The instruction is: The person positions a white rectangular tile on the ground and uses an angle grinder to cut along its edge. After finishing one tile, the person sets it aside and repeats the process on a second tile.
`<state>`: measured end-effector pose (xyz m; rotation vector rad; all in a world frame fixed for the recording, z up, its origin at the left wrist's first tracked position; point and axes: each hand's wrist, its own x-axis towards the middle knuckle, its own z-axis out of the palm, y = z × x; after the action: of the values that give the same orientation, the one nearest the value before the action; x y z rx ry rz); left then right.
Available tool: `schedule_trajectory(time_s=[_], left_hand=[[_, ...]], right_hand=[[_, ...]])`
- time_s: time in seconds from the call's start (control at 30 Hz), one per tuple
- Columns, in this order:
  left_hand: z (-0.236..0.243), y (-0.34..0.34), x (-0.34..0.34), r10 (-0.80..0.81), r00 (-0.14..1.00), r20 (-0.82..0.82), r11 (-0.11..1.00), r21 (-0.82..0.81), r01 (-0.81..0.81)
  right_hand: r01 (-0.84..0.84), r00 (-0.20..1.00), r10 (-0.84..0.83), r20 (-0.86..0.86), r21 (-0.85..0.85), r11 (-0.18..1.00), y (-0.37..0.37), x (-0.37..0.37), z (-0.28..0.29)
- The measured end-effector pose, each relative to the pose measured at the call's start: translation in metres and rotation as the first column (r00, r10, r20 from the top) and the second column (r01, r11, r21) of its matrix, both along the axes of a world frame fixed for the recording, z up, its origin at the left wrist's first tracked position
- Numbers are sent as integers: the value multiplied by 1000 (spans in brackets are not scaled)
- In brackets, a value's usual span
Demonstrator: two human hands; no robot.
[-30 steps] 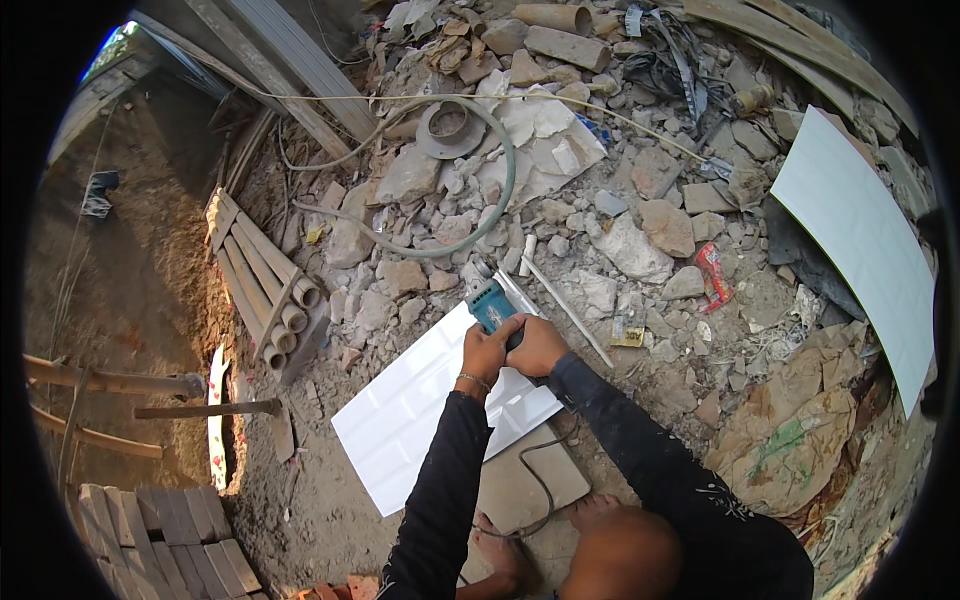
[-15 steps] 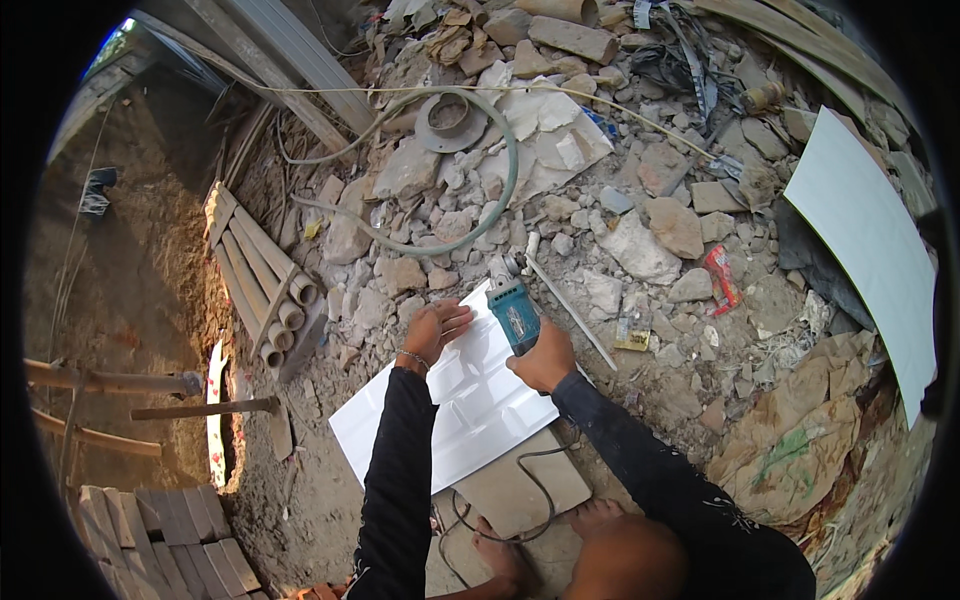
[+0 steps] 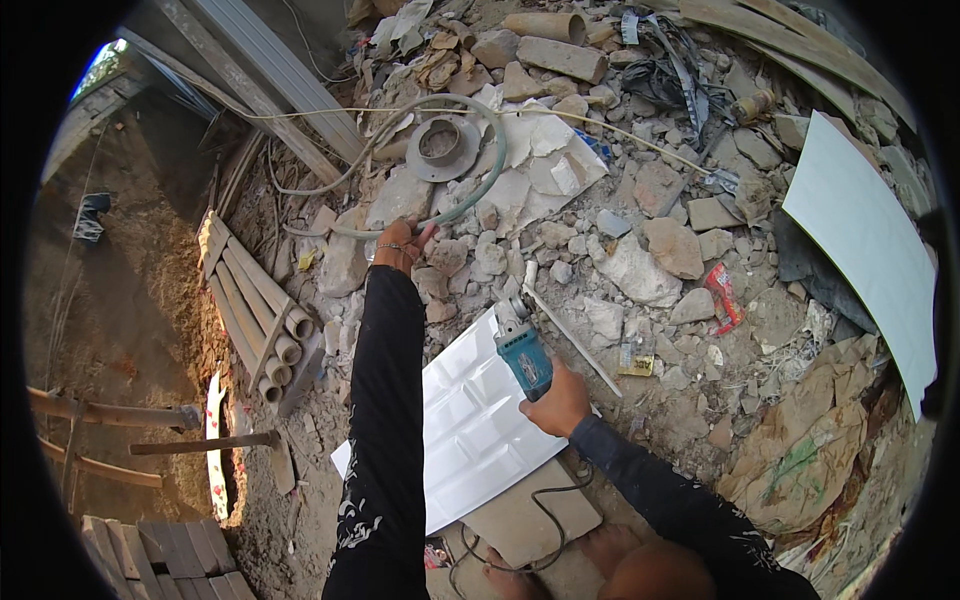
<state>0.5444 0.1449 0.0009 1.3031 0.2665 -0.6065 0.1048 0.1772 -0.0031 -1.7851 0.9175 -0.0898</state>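
At the far left a bundle of grey pipes (image 3: 250, 315) lies on the dirt slope, with rough timber poles (image 3: 110, 412) below it. Just right of them, the left hand (image 3: 400, 243) is stretched out well ahead of the body, its fingers curled around a pale green hose (image 3: 478, 185) that loops over the rubble (image 3: 640, 250) past a grey round flange (image 3: 443, 148); the grasp looks closed on the hose, though the fingertips are partly hidden. Nearer the body lies a white embossed wall tile (image 3: 470, 425), resting partly on a plain beige slab (image 3: 525, 515). The right hand (image 3: 557, 402) is clamped on the rear body of a teal angle grinder (image 3: 520, 350), whose head sits at the tile's upper edge, its cable (image 3: 545, 515) trailing back beside a bare foot (image 3: 505, 580). Far right, a large white sheet (image 3: 870, 240) leans over the debris. As a judgement: with only one hand on the grinder and attention drawn to the hose, the tool could kick or skid across the glossy tile, chipping it, and the cable and bare foot lie close to its path.
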Motion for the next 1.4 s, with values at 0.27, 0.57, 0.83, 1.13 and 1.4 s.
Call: schedule_trajectory(time_s=[0.27, 0.57, 0.83, 1.13, 1.4], left_hand=[[-6, 12, -30, -797, 524, 301, 298, 950, -93], [-38, 90, -68, -548, 563, 619, 792, 601, 109], [-27, 158, -304, -153, 984, 86, 938, 325, 118], [-14, 111, -292, -312, 947, 79, 906, 326, 272], [-8, 106, -282, -295, 955, 37, 932, 233, 279]], right_hand=[[17, 1000, -19, -24, -91, 996, 8, -1, -3], [-26, 999, 24, -48, -39, 999, 3, 4, -1], [-150, 987, 150, -60, -7, 989, -7, 40, 0], [-180, 982, 178, -62, -33, 983, -12, 64, -3], [-207, 975, 205, -91, -16, 978, -17, 74, -4]])
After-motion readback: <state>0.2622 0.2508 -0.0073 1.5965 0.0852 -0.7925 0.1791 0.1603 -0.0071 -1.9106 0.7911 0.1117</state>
